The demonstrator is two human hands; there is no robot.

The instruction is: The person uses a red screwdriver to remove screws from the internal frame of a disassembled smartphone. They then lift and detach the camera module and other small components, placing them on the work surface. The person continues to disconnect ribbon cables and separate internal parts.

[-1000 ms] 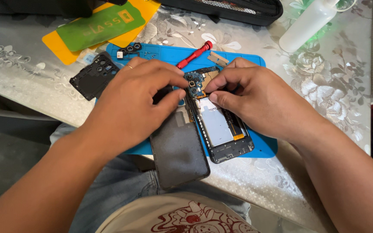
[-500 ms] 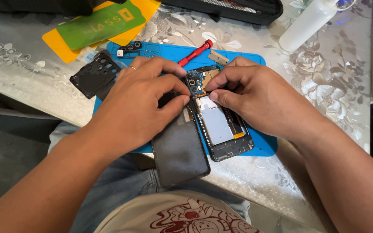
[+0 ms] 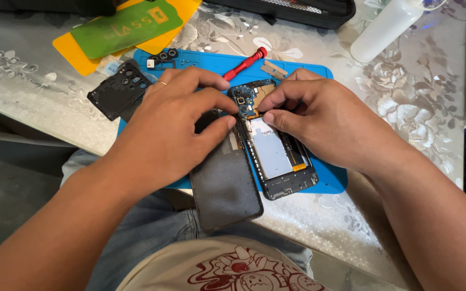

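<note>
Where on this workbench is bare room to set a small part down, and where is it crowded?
Free: the tablecloth left of the black inner cover, and the patch right of the blue mat, below the white bottle. Crowded: the mat's middle, where the left hand and right hand meet over the opened phone.

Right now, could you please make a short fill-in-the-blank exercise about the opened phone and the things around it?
1. The opened phone lies on a ___ work mat.
2. The screwdriver above both hands has a ___ handle.
3. The left hand wears a ring on one ___.
4. The white squeeze bottle lies on the table at the person's ___ side.

Missing words: blue; red; finger; right
</note>
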